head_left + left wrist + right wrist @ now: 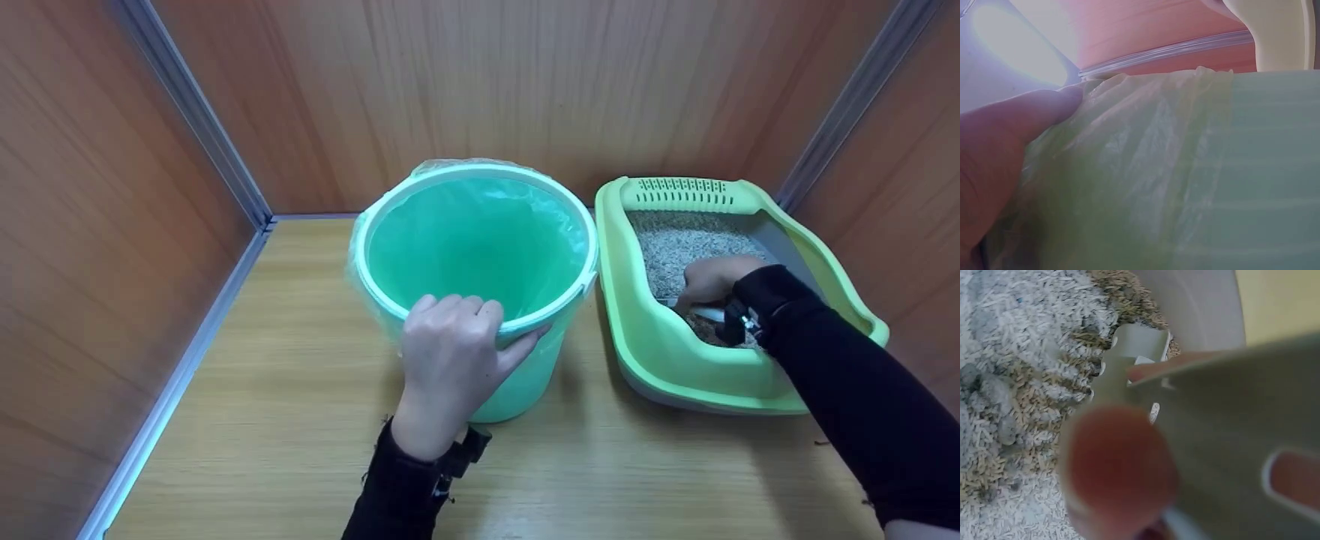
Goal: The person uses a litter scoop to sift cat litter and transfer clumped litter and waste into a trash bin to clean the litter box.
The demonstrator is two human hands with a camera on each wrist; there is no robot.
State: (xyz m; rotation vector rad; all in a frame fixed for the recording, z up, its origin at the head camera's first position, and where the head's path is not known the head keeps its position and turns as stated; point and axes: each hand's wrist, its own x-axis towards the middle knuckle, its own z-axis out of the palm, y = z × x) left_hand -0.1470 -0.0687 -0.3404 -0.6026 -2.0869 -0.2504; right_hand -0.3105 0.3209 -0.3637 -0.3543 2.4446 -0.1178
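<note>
At the near rim of a green trash bin (525, 375), my left hand (450, 352) grips with its fingers over the edge and its thumb along the outside. A thin clear bag (1129, 146) lines the bin and folds down over its outside. Inside the light green litter box (660, 367), my right hand (716, 279) holds a litter scoop (1213, 439) low at the litter. The right wrist view shows the slotted scoop close up, with the thumb blurred in front. Pale pellet litter (694, 240) is mixed with brown pellets and greyish clumps (996, 399).
The litter box stands just right of the bin, with a raised, perforated back edge. Wood-grain panels (525, 82) rise behind and on both sides, joined by grey metal strips (202, 120). The floor (285, 420) is light wood.
</note>
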